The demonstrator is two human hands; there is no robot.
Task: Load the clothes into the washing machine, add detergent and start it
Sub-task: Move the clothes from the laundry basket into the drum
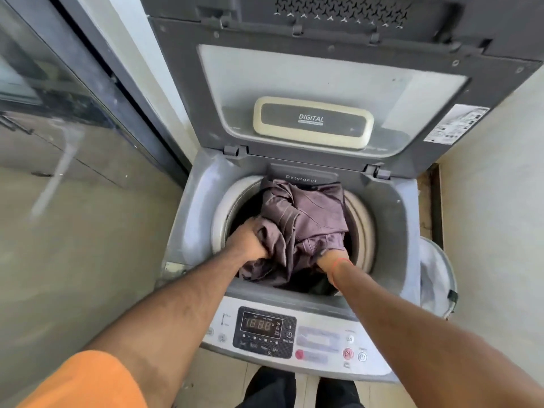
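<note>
A grey top-loading washing machine (194,213) stands in front of me with its lid (329,83) raised. A bunched brown-purple garment (306,219) fills the drum opening (226,207). My left hand (250,240) grips the cloth at its left side. My right hand (332,259) is partly buried in the folds at the lower right, with an orange thread on the wrist; its fingers are hidden. A flap marked "Detergent" (300,176) sits at the back of the opening. The control panel (265,331) in front shows lit digits.
A glass sliding door (59,98) runs along the left. A light wall is on the right, and a grey-white basket (435,275) stands beside the machine's right side. My feet (300,390) are on the tiled floor below the panel.
</note>
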